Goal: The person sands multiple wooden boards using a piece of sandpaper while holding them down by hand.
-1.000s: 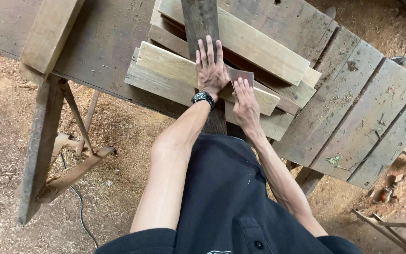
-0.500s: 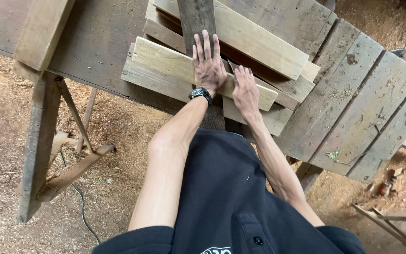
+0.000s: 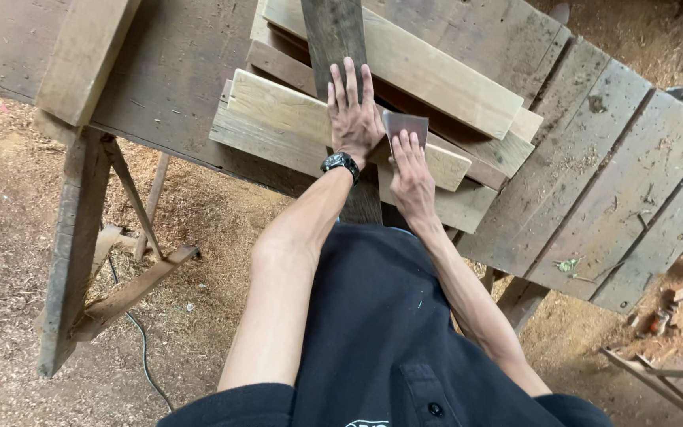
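The left hand (image 3: 353,111) lies open and flat, fingers spread, palm pressing on a dark, weathered plank (image 3: 333,35) that runs away from the person across a pale board (image 3: 278,107). A black wristwatch (image 3: 341,164) sits on that wrist. The right hand (image 3: 410,178) is also flat, fingers extended together, fingertips pinning a small sheet of sandpaper (image 3: 405,124) against the pale board just beside the dark plank; it presses rather than grips.

Judging from this, the sheet could slide out from under the fingertips, since only flat pressure holds it, and bare fingers could catch splinters along the rough sawn edges. The stacked boards overlap loosely, so a hard push may shift 1 of them.

The pale board is light, freshly cut timber with clear grain and square edges. Beneath and beyond it lie several more boards (image 3: 436,75) in mixed tan and brown tones, stacked at slightly different angles. The surface (image 3: 594,182) is made of wide grey planks with gaps between them, dusty and worn, carried on a rough wooden trestle leg (image 3: 69,253). Below, the ground (image 3: 9,198) is covered in sawdust, with a thin black cable (image 3: 140,348) trailing across it.
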